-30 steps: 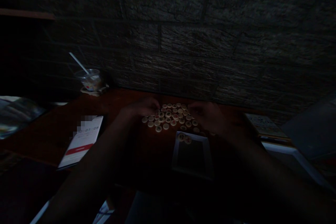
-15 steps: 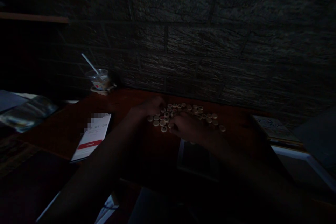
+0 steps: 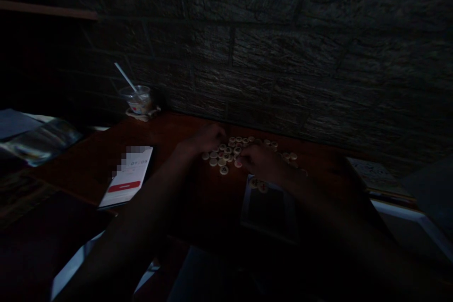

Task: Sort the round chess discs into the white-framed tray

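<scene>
Many small round xiangqi pieces (image 3: 228, 150) lie loosely together on the dark reddish table, some showing a character and some blank. At the left end of the group is my left hand (image 3: 211, 137), its fingers curled; whatever they hold, if anything, is too dark to see. My right hand (image 3: 261, 159) reaches over the right part, its fingers bent, the tips next to a red-marked piece (image 3: 238, 163). It hides several pieces. Below that wrist, two pieces (image 3: 262, 186) rest on the top end of a shallow dark tray or box with a pale rim (image 3: 244, 212).
A lit phone (image 3: 123, 184) lies on the table to the left. Behind it stands a clear plastic cup with a straw (image 3: 139, 100). A patterned flat box (image 3: 378, 174) and a pale-edged tray (image 3: 399, 205) are at the right. A stone-block wall (image 3: 262, 61) rises behind the table.
My right hand has shifted slightly up and right, uncovering a red-marked piece and two pieces at the tray. My left hand stays by the left end of the pieces. The view has tilted slightly.
</scene>
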`<state>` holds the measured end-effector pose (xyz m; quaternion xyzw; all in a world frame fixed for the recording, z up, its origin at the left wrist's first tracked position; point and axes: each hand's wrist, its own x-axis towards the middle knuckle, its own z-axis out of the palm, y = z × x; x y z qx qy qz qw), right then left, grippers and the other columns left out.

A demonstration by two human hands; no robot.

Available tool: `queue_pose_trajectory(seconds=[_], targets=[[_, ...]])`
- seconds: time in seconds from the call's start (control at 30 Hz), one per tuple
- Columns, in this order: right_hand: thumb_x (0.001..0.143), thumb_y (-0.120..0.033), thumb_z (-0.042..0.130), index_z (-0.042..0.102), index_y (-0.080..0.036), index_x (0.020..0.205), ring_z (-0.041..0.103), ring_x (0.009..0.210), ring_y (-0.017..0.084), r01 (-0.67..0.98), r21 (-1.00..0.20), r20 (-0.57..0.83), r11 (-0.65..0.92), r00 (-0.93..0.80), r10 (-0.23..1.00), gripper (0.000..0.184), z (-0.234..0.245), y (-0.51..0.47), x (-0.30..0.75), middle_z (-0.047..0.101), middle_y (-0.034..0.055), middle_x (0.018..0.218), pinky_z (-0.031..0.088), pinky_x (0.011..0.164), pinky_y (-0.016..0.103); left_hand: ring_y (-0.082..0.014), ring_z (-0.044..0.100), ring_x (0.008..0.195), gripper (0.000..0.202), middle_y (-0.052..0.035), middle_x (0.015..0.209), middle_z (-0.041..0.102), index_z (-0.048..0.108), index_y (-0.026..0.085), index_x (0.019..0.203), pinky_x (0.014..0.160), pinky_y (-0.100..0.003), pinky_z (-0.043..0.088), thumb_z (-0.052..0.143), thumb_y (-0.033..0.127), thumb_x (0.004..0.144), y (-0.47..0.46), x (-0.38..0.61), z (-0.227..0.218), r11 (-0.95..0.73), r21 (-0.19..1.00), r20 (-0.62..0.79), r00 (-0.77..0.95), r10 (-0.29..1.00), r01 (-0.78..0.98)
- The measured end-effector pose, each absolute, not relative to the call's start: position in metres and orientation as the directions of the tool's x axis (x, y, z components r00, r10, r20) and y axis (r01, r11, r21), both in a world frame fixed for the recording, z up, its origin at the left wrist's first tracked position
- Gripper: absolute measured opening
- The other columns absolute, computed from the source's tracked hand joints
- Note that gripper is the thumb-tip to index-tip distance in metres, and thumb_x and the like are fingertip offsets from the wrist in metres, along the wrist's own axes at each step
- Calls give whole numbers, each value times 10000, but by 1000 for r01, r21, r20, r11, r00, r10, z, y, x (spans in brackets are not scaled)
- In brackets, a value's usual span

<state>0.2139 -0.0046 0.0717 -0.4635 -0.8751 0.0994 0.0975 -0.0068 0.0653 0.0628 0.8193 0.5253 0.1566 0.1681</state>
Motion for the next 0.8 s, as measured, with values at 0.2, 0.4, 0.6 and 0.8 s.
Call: queue_pose_trajectory(seconds=[0.2,0.4,0.6,0.8], targets=[[968,-226,601,818,-182,909,725,847,203,803,-261,171,536,-508,844,229,73,-5,217,805,83,922,464,750,300,-174,681,763,204,-29,854,756,747,170,876,661,-244,462,606,83,756,33,-12,83,-424,445,-25,484,875,789],[950,-221,609,810,-196,869,723,801,194,768,-326,151,552,-534,832,218,69,-4,216,799,67,864,463,720,294,-164,675,795,107,-12,900,747,734,192,918,666,-235,453,679,211,828,-4,-34,65,-470,505,-36,562,826,723],[944,-237,620,814,-203,882,734,834,207,732,-359,178,579,-556,812,206,68,-2,220,809,59,905,484,757,303,-173,685,778,201,-35,860,749,729,193,875,699,-269,454,547,199,962,-22,-34,60,-553,401,47,587,808,730],[964,-281,617,819,-201,899,741,856,207,738,-362,183,569,-543,820,227,70,-1,223,818,58,937,479,769,313,-184,707,808,280,-47,890,766,742,202,888,725,-289,489,479,177,983,-15,-37,57,-533,360,122,528,840,766]])
